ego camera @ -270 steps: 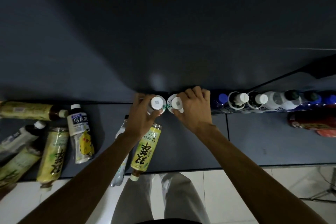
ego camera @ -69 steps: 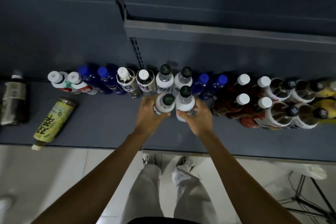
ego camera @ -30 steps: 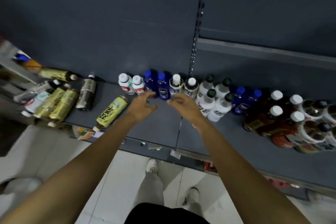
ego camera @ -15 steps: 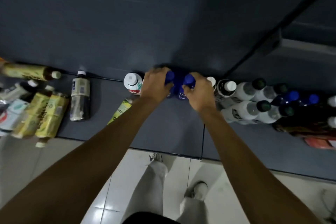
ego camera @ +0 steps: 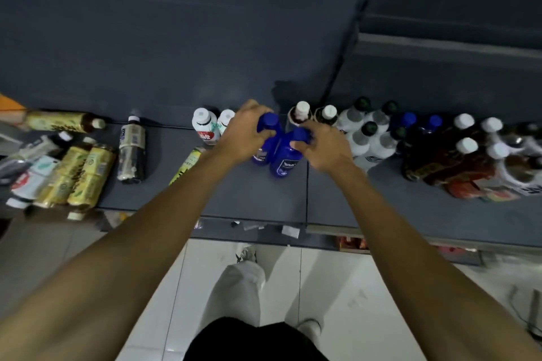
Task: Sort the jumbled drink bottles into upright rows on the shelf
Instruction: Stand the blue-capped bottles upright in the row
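Two blue bottles stand tilted side by side on the grey shelf [ego camera: 240,196]. My left hand [ego camera: 245,132] grips the left blue bottle [ego camera: 265,143] by its neck. My right hand [ego camera: 322,146] holds the right blue bottle [ego camera: 286,160] around its cap. Behind them two white-capped bottles [ego camera: 205,127] stand upright at the left, and two dark white-capped bottles [ego camera: 302,113] at the right. A yellow-green tea bottle [ego camera: 187,163] lies partly hidden under my left forearm.
Upright rows fill the right: white bottles with dark caps [ego camera: 363,132], blue-capped bottles [ego camera: 410,121], red-brown bottles with white caps [ego camera: 463,155]. At the left lie a dark bottle [ego camera: 132,152] and several yellow tea bottles [ego camera: 85,176]. An upper shelf edge [ego camera: 440,44] juts out at right.
Both hands have pulled the two blue bottles forward out of the back row, toward the shelf's front. The view has shifted slightly to the left.
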